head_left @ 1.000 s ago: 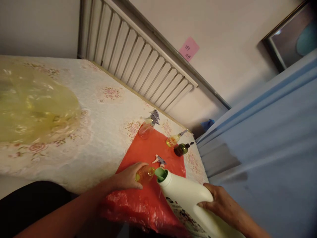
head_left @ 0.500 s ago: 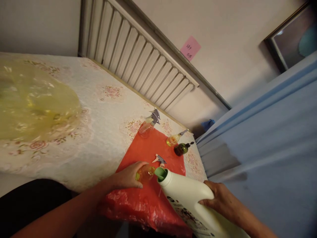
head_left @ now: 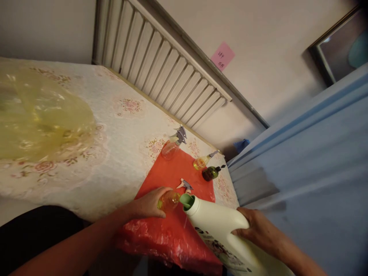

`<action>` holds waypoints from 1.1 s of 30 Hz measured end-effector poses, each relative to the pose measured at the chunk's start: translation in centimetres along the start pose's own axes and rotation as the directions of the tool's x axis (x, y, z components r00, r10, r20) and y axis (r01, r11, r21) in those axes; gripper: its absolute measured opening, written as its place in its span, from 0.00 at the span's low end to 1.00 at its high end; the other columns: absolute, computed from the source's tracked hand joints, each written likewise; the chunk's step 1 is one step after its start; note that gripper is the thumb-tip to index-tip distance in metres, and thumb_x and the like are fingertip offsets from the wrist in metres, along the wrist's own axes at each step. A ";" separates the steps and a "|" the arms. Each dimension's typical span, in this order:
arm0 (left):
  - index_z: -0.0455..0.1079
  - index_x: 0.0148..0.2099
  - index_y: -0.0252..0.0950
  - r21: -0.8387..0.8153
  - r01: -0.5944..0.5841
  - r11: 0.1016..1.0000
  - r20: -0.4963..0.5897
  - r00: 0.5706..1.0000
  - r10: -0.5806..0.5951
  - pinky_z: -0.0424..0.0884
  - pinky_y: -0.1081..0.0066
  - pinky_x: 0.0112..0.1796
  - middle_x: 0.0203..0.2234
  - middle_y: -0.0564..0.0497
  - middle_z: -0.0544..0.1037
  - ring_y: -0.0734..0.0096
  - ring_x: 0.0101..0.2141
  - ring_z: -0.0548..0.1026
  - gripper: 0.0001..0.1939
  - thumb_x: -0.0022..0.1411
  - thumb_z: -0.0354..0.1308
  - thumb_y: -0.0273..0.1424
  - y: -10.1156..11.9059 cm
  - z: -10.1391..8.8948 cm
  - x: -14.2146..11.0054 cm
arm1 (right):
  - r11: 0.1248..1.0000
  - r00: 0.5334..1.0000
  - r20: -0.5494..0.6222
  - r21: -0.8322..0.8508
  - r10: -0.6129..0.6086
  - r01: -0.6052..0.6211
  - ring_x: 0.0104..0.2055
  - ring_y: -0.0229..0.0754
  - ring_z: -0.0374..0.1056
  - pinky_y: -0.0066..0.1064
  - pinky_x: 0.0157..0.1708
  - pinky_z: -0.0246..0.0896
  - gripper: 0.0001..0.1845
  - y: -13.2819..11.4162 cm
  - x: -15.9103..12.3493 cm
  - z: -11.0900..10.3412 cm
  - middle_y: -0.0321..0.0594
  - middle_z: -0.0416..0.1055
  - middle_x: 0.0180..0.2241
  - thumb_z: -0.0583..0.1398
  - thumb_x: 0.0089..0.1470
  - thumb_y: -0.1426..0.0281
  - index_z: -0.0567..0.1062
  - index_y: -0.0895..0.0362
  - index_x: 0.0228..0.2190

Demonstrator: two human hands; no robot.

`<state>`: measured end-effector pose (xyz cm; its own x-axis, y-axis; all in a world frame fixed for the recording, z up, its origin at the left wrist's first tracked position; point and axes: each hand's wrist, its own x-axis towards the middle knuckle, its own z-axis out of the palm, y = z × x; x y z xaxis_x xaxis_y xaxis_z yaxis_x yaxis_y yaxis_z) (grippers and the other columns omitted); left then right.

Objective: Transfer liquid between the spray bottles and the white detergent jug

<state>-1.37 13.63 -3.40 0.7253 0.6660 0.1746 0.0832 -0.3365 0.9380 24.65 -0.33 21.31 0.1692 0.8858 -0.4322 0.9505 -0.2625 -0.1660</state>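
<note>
My left hand is wrapped round a small clear bottle with yellow liquid in it and no spray head on. By its handle, my right hand grips a large pale jug, tilted so that its green spout points at the bottle's mouth. Spout and mouth are very close; I cannot tell whether they touch or whether liquid flows. Just beyond them a loose grey and white spray head lies on a red plastic bag, which is spread over the table.
Towards the back of the bag are a clear spray bottle, a yellow-filled spray bottle and a dark green pump bottle. A yellow plastic bag lies on the flowered tablecloth. A radiator and a blue curtain border the table.
Hardly anything differs. The view has shifted slightly, while both hands, the bottle and the tilted jug keep their places relative to each other.
</note>
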 end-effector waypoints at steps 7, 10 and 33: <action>0.57 0.60 0.44 0.007 0.000 1.000 -0.012 1.000 0.000 0.64 0.61 0.54 0.56 0.49 0.68 0.53 0.55 0.67 0.43 0.40 0.65 0.29 0.0 0.1 0.0 | 1.000 1.000 0.003 -0.023 0.001 -0.001 0.32 0.44 0.72 0.27 0.28 0.61 0.10 -0.4 0.0 -0.4 0.38 0.77 0.31 0.63 0.47 0.64 0.74 0.56 0.31; 0.58 0.60 0.44 0.010 -0.009 1.000 -0.016 1.000 0.009 0.64 0.62 0.53 0.55 0.50 0.69 0.53 0.54 0.68 0.43 0.40 0.65 0.28 -0.2 0.1 0.0 | 0.999 1.000 -0.001 -0.034 0.007 -0.007 0.32 0.43 0.72 0.26 0.28 0.61 0.09 -0.3 0.2 -0.5 0.38 0.77 0.31 0.64 0.46 0.65 0.74 0.56 0.31; 0.56 0.61 0.44 0.019 -0.015 1.000 -0.006 1.000 0.015 0.63 0.61 0.55 0.56 0.49 0.68 0.54 0.55 0.67 0.44 0.40 0.66 0.29 -0.4 0.2 0.0 | 0.997 1.000 0.019 -0.078 -0.006 0.007 0.33 0.43 0.72 0.26 0.29 0.61 0.10 -0.8 0.4 -0.9 0.39 0.78 0.32 0.63 0.47 0.65 0.74 0.57 0.32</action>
<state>-1.28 13.67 -3.81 0.7221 0.6652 0.1902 0.0859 -0.3590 0.9294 24.24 0.55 22.12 0.1587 0.8799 -0.4479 0.9692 -0.2253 -0.0992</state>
